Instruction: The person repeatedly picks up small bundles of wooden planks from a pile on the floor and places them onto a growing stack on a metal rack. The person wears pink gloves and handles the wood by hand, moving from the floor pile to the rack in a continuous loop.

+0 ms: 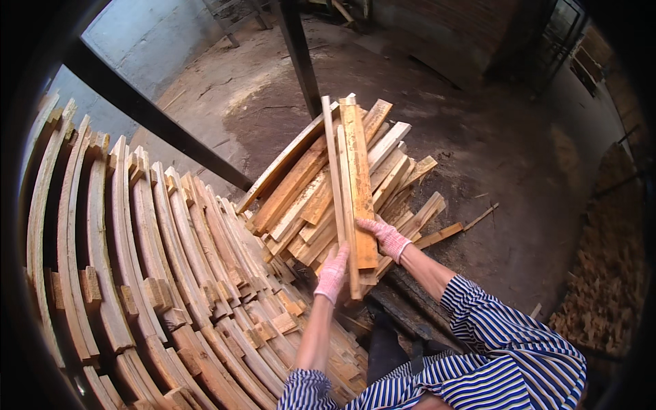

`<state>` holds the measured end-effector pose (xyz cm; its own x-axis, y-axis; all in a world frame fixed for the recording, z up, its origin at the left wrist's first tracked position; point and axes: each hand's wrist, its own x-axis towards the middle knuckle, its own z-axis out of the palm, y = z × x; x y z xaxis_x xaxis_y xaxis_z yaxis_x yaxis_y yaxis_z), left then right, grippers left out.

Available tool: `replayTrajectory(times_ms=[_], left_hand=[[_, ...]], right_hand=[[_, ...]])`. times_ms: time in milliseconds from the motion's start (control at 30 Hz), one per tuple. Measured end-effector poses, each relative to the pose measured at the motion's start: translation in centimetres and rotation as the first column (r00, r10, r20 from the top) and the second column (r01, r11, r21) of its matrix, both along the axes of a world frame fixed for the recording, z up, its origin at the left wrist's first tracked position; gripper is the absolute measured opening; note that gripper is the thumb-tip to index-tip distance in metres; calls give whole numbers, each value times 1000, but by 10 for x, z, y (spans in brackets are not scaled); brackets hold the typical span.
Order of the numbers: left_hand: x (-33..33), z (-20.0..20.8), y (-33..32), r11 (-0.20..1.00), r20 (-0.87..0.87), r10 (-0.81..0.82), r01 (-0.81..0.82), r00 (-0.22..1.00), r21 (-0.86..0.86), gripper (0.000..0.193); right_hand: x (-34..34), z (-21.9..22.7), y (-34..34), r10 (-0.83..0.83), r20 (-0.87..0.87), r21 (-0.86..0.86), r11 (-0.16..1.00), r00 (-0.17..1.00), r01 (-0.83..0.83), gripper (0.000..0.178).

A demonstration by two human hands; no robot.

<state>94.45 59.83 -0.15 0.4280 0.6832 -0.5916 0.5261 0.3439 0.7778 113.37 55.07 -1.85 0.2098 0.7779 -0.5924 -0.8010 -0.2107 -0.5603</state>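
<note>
My left hand (333, 273), in a pink-and-white knit glove, closes on the near part of a long thin wooden slat (335, 171). My right hand (386, 236), gloved the same way, grips the right edge of a wider yellowish board (357, 184). Between these two lies another narrow slat (347, 205), its side against the wide board. All three point away from me, over a loose heap of cut boards (301, 198). Some fingertips of both hands are hidden by the wood.
A tall stack of boards with spacer blocks (157, 273) fills the left side. Dark metal bars (157, 116) slant behind the heap, and an upright dark post (298, 58) stands beyond. Small wood pieces (601, 287) are piled at far right. A stick (482, 216) juts out right of the heap.
</note>
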Motion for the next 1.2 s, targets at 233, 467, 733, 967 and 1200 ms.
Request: replayTrajectory(times_ms=[233, 467, 733, 967, 1200], left_hand=[[59, -77, 49, 994, 8, -58, 57, 998, 97, 103], [20, -44, -69, 862, 486, 158, 120, 859, -493, 81], [18, -120, -175, 617, 401, 617, -100, 677, -781, 43], [-15, -82, -313, 573, 436, 703, -85, 561, -815, 41], [-94, 2, -395, 931, 920, 276, -316, 279, -183, 59]], right_hand=[[35, -34, -22, -4, 23, 182, 983, 1000, 0, 109], [13, 19, -144, 160, 114, 21, 986, 981, -163, 98], [-36, 57, -303, 615, 609, -528, 786, 502, -322, 98], [-31, 81, -373, 209, 544, 82, 951, 812, -299, 102], [-116, 102, -381, 270, 738, 195, 792, 618, -579, 99]])
